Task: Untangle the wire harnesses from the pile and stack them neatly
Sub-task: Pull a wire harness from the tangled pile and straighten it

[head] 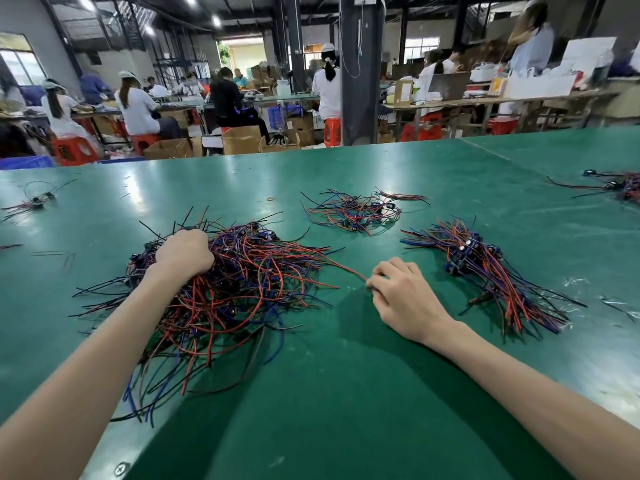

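Observation:
A big tangled pile of red, blue and black wire harnesses [242,292] lies on the green table [346,393] at the left. My left hand [185,252] is buried in the top of that pile, its fingers curled round a clump of wires. One red wire [343,266] runs out of the pile to the right, and my right hand [401,292] pinches its end just above the table. Further right lies a sorted bundle of harnesses [485,268] with wires running roughly one way.
A smaller loose cluster of harnesses [356,211] sits behind the two hands. More wires lie at the far left [31,204] and far right [620,187] of the table. Beyond the table's far edge, people sit at benches among cardboard boxes and red stools.

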`<state>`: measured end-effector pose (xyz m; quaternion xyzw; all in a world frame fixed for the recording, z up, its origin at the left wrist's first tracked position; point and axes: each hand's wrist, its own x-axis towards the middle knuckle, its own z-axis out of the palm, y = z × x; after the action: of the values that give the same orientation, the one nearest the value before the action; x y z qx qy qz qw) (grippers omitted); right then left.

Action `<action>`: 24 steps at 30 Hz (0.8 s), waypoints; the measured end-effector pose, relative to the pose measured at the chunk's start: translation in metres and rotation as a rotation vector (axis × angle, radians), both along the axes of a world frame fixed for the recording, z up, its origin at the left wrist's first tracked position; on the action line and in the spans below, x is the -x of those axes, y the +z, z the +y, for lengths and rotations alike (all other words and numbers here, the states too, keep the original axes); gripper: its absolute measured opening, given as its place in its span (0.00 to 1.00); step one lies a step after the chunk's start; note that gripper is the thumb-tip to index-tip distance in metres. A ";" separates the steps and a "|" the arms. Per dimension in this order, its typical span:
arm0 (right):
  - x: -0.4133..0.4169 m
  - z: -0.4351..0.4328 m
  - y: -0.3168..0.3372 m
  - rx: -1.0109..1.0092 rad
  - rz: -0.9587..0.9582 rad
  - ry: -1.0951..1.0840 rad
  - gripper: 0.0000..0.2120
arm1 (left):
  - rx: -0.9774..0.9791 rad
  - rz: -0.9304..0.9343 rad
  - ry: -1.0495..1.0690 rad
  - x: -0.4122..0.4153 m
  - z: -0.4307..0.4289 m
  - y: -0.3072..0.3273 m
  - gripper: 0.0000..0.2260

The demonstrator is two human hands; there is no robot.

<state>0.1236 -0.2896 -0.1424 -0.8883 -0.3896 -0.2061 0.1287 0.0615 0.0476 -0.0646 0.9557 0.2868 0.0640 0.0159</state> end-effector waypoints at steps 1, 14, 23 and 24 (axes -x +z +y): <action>0.000 0.000 -0.001 -0.004 0.005 0.002 0.08 | -0.010 -0.020 0.008 0.000 -0.001 0.000 0.03; 0.002 -0.002 -0.002 -0.026 0.062 0.024 0.09 | -0.116 0.058 -0.087 -0.005 -0.006 0.001 0.13; 0.000 -0.003 -0.001 -0.044 0.076 0.033 0.09 | 0.002 -0.598 0.039 -0.002 0.023 0.031 0.13; -0.001 -0.004 -0.002 -0.047 0.074 0.033 0.09 | 0.019 -0.658 0.053 -0.002 0.025 0.032 0.14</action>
<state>0.1247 -0.2935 -0.1439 -0.8856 -0.3940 -0.1801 0.1674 0.0632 0.0730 -0.0331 0.8758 0.2916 0.3670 0.1148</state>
